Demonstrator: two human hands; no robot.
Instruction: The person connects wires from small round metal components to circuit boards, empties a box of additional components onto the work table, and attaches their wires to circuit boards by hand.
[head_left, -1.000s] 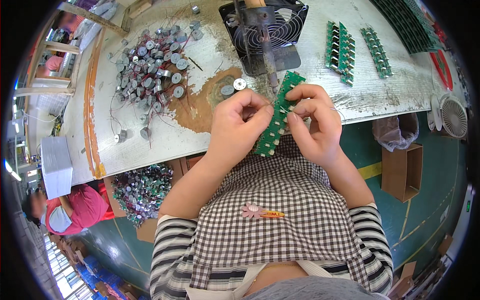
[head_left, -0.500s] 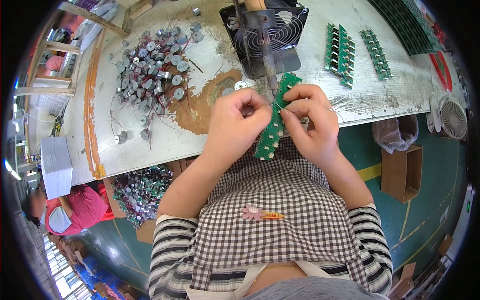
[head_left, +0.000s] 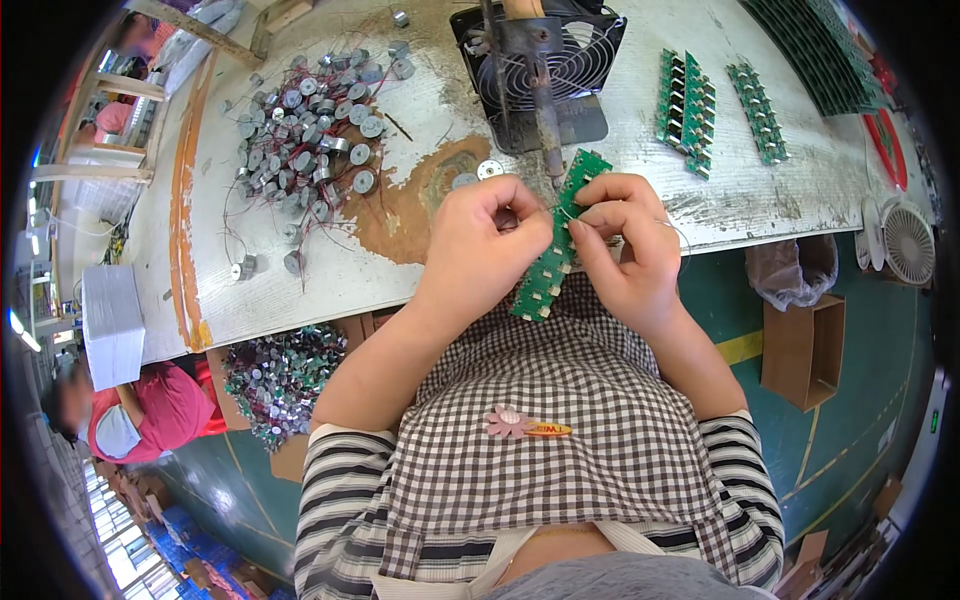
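A green circuit board strip (head_left: pixel 541 283) with small pale parts slants between my hands at the table's front edge. My left hand (head_left: pixel 488 236) is closed, thumb and forefinger pinched at the strip's left edge; what lies behind the fingertips is hidden. Along the right edge, my right hand (head_left: pixel 636 250) is closed on a thin wire. That wire bows out behind the knuckles, and a short pale piece crosses the strip between my fingertips. Just above the strip's upper part points the tip of a soldering iron (head_left: pixel 547 125), fixed in a stand.
A black fan (head_left: pixel 590 62) stands behind the iron. Small round motors (head_left: pixel 310 135) with red leads lie heaped at left. More green board strips (head_left: pixel 686 115) lie at right, near stacked dark boards (head_left: pixel 808 50). Below the table are a box of parts (head_left: pixel 280 385) and a carton (head_left: pixel 800 350).
Both hands keep their grip beside the strip, with only a slight shift of the fingers. The whole view has moved a little, so the table things appear slightly farther right.
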